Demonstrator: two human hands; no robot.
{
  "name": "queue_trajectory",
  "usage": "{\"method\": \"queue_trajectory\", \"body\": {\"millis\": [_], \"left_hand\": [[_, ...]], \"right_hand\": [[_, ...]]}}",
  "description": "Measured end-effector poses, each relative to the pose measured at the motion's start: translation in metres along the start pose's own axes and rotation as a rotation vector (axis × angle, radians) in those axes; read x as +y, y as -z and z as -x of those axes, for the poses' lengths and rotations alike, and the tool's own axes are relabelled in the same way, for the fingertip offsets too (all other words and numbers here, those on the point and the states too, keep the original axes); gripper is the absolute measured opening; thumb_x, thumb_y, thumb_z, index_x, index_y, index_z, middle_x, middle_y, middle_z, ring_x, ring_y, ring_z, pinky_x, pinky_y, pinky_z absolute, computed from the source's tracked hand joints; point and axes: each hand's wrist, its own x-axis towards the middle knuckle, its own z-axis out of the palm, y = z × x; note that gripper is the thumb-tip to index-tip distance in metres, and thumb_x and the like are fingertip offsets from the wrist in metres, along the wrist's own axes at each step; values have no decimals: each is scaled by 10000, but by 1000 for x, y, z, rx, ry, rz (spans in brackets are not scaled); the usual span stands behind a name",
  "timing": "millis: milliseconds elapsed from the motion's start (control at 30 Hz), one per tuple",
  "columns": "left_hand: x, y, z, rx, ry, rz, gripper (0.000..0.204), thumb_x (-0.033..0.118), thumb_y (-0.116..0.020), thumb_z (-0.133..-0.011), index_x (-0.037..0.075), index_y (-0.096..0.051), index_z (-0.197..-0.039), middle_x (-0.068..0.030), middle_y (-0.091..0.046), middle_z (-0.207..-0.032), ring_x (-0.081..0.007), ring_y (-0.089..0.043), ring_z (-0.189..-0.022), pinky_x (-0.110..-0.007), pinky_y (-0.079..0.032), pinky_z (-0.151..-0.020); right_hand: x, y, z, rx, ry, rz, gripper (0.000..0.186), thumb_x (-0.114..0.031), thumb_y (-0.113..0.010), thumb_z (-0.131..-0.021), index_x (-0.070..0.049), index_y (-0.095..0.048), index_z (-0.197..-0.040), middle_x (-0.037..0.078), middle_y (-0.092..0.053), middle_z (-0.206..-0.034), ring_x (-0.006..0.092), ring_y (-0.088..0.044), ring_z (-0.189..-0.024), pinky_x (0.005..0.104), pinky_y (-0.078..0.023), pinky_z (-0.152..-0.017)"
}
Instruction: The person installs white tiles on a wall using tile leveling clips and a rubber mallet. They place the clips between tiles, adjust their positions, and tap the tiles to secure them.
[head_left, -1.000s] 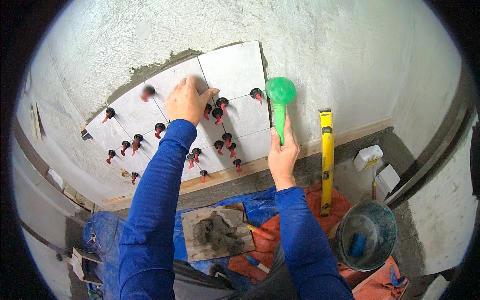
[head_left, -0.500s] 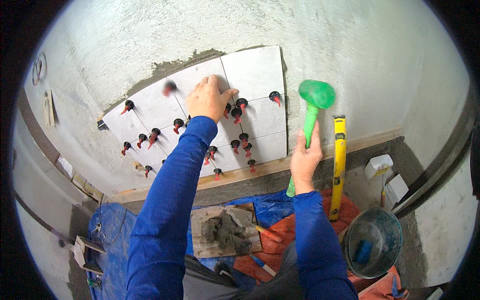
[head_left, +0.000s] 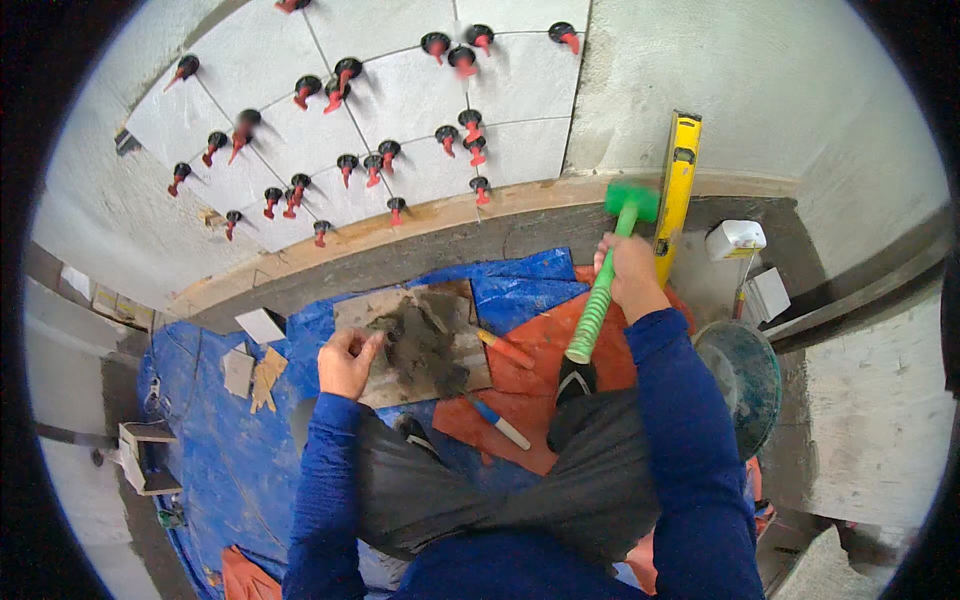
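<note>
My right hand (head_left: 632,270) grips a green rubber mallet (head_left: 600,305) by its upper handle, with the head up near the wall's foot. My left hand (head_left: 345,365) hangs beside a board (head_left: 362,312) heaped with grey mortar (head_left: 425,345); its fingers curl loosely, the thumb stands apart, and nothing shows in it. Beyond both hands, white tiles (head_left: 400,95) cover part of the wall. Several black and red tile-levelling clips (head_left: 396,210) stick out along the joints.
A yellow spirit level (head_left: 678,190) leans against the wall right of the mallet. A bucket (head_left: 740,385) stands by my right arm. Two handled tools, one orange-handled (head_left: 507,350) and one blue-and-white (head_left: 498,422), lie before my knees. Blue sheeting (head_left: 215,420) and orange sheeting (head_left: 465,430) cover the floor.
My left hand has left the tiles and come down beside the mortar board. My right hand has lowered the mallet. The view has tipped downward, showing my legs and more floor.
</note>
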Motion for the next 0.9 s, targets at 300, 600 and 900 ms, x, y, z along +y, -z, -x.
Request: {"method": "queue_trajectory", "body": {"millis": [300, 600, 900], "left_hand": [[-17, -1, 2, 131, 168, 200, 269, 233, -781, -938, -21, -704, -897, -54, -667, -720, -95, -564, -677, -288, -482, -639], [1, 40, -4, 551, 178, 573, 223, 204, -756, -984, 9, -702, -889, 48, -585, -743, -42, -490, -685, -230, -408, -613], [-34, 77, 20, 642, 263, 535, 212, 184, -735, -993, 17, -687, -872, 44, -574, -772, -42, -475, -734, -217, -396, -659]], "right_hand": [[205, 108, -3, -7, -297, 17, 85, -67, -601, -962, -4, -546, -975, 146, -582, -708, 312, -590, -522, 453, -472, -434], [265, 32, 94, -360, 133, 1125, 460, -282, -725, -916, -41, -625, -1296, 269, -729, -1046, 451, -714, -948, 549, -553, -842], [271, -3, 157, -468, 279, 1299, 371, -252, -710, -918, -41, -672, -1221, 288, -711, -1041, 491, -676, -983, 557, -534, -832]]}}
